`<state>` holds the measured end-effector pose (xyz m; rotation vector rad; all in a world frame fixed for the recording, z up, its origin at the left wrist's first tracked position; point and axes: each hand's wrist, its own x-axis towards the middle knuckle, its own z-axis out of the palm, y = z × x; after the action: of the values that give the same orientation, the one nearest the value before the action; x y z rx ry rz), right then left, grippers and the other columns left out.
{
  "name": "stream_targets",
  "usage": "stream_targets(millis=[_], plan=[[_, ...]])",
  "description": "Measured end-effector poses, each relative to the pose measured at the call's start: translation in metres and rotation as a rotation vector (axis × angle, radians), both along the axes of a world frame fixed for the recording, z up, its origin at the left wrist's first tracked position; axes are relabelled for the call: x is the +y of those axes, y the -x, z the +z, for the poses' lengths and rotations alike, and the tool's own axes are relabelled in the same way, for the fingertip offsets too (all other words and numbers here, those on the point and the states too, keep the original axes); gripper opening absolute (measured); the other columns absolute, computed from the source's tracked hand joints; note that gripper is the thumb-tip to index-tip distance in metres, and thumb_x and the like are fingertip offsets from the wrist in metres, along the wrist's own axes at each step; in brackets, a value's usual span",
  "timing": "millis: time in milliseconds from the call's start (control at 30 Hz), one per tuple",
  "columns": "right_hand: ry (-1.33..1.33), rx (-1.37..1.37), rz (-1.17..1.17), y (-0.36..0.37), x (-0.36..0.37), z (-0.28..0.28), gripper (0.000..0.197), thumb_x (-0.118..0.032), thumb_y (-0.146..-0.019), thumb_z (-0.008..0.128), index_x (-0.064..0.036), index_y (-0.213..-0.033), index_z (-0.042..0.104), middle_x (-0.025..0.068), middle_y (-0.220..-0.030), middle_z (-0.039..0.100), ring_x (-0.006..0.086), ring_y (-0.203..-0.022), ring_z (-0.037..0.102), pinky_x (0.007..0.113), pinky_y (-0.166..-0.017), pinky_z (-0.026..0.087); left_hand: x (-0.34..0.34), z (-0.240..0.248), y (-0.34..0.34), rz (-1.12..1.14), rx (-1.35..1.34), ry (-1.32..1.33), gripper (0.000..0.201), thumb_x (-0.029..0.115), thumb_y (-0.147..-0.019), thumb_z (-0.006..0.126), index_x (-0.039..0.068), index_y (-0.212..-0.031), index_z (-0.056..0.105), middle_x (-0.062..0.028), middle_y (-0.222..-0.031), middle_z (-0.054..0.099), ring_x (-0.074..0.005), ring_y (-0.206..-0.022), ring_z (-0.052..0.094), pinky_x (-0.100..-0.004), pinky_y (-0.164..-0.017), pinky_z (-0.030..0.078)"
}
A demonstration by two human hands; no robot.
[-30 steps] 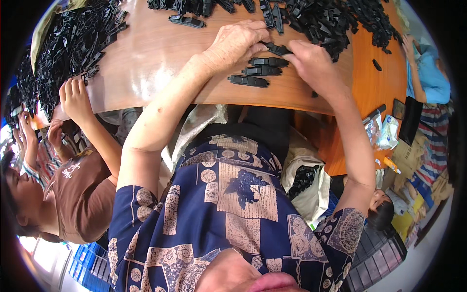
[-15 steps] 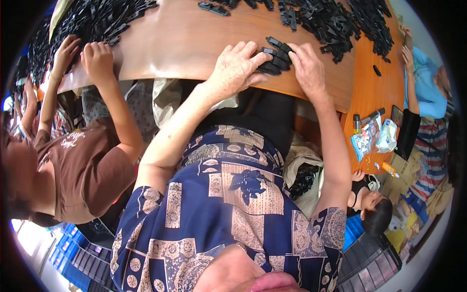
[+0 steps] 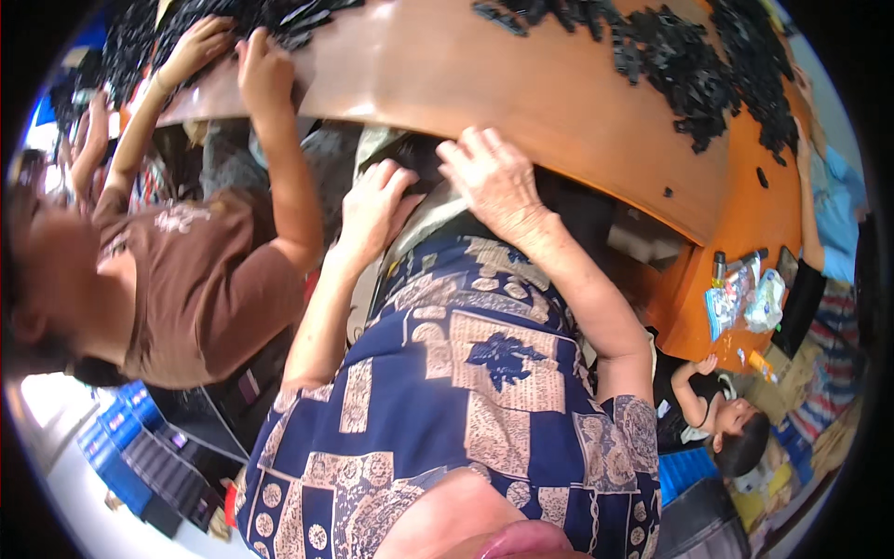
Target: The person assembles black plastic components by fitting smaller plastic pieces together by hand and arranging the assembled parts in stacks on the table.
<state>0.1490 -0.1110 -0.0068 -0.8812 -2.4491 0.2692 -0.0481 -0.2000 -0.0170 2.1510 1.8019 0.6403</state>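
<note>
My left hand (image 3: 377, 212) hovers below the table's near edge, fingers loosely bent and thumb apart, with nothing visible in it. Close to that edge is my right hand (image 3: 494, 182), its fingers curved but spaced apart; no object shows in it. Between and beneath the hands lies a pale sack (image 3: 430, 222) at my lap, and the dark gap beside it hides what is inside. A large pile of small black plastic parts (image 3: 684, 79) lies on the brown table (image 3: 410, 74), beyond my right hand.
On my left a person in a brown shirt (image 3: 200, 289) handles another black pile (image 3: 149, 47). At right, plastic packets (image 3: 731, 303) and a small bottle (image 3: 719, 268) rest on an orange-brown table. A child (image 3: 736, 424) and a person in blue (image 3: 838, 214) are there too.
Both hands have moved left and down off the tabletop to the sack. The several black parts they held together at the edge are no longer visible there. The view has shifted.
</note>
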Motion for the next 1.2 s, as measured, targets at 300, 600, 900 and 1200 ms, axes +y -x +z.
stream_targets(millis=[300,600,900,1200], plan=[[0.062,0.265,-0.400,-0.097,0.020,0.011,0.018,-0.006,-0.085,0.071,-0.0081,-0.104,0.069,0.0078,-0.093,0.061,0.0274,-0.081,0.064,0.040,-0.070,0.051,0.115,0.035,-0.076,-0.245,-0.195,-0.294,0.036,-0.003,-0.073,0.067,0.008,-0.108,0.064,-0.0106,-0.097,0.058,-0.0315,-0.092,0.059,-0.0412,-0.078,0.052],[-0.084,0.055,-0.731,-0.234,0.070,0.022,0.020,-0.004,-0.094,0.063,-0.0050,-0.113,0.067,0.0122,-0.107,0.063,0.0291,-0.096,0.065,0.037,-0.082,0.053,0.301,0.018,-0.149,-0.670,0.288,-0.391,0.054,0.001,-0.081,0.068,0.016,-0.132,0.059,-0.0058,-0.134,0.056,-0.0287,-0.125,0.055,-0.0408,-0.102,0.048],[-0.199,-0.288,-0.466,-0.240,0.102,0.030,0.025,-0.004,-0.088,0.061,-0.0081,-0.112,0.067,0.0070,-0.103,0.062,0.0259,-0.098,0.061,0.038,-0.082,0.052,0.263,0.029,-0.134,-0.738,0.316,-0.225,0.044,0.006,-0.082,0.071,0.010,-0.124,0.059,-0.0089,-0.119,0.056,-0.0312,-0.113,0.060,-0.0413,-0.091,0.053],[-0.277,-0.549,-0.270,-0.239,0.127,0.030,0.015,-0.005,-0.088,0.058,-0.0075,-0.102,0.062,0.0068,-0.096,0.060,0.0249,-0.097,0.059,0.038,-0.079,0.050,0.195,0.036,-0.102,-0.522,0.003,-0.070,0.051,0.000,-0.080,0.071,0.011,-0.127,0.053,-0.0116,-0.122,0.055,-0.0377,-0.105,0.063,-0.0468,-0.086,0.054]])
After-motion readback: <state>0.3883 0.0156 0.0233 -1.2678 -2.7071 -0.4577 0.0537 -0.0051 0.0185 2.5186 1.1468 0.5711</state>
